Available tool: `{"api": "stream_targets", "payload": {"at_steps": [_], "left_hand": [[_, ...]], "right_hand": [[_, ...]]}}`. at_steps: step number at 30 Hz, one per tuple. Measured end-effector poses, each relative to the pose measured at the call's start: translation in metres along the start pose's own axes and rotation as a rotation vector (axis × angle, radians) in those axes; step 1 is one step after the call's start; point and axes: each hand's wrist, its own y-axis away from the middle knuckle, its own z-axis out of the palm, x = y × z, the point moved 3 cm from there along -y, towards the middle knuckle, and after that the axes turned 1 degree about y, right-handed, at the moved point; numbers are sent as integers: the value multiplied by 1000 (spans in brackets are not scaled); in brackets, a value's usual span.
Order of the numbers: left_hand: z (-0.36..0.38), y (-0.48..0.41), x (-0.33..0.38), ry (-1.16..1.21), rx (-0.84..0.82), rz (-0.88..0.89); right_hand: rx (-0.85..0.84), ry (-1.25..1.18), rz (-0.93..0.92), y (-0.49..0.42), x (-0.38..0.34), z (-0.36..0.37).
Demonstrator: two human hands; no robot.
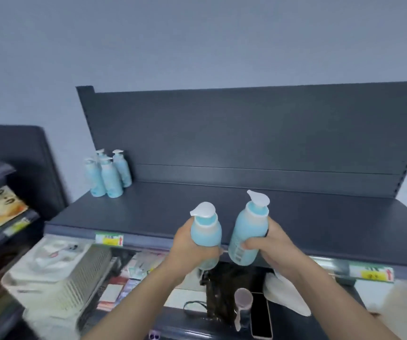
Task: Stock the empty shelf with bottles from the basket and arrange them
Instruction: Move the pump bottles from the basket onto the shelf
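The dark shelf [308, 217] fills the middle of the view, with its tall back panel [246, 133] rising behind it. Most of its deck is bare from the centre out to the right end. A neighbouring rack [1, 200] of blurred goods stands beyond its left end. Below the front lip at lower left sits the white slatted basket [74, 285]. A cluster of pale blue pump bottles [110, 175] stands upright in the back left corner against the panel. The left hand [190, 251] has its fingers wrapped round one blue bottle [206, 231]. The right hand [271, 251] grips a second bottle [249, 231] just beside it. Both are upright and raised over the front edge. Price tags [109, 240] are clipped along that lip, and a phone [261, 315] lies below.
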Motion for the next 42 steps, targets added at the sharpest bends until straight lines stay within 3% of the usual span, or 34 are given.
{"api": "stream_targets", "payload": {"at_steps": [10,26,31,42], "left_hand": [[-166,-38,-32,48,275,-43],[-296,-145,-79,69,531,-140],[-339,-175,-97,75,530,-172],[-404,-234,-134,65,316,-199]], "right_hand": [[-177,-93,46,-109,6,154],[-430,6,111,-285,31,279],[-402,32,139,-322,48,319],[-280,47,125,-358,65,378]]}}
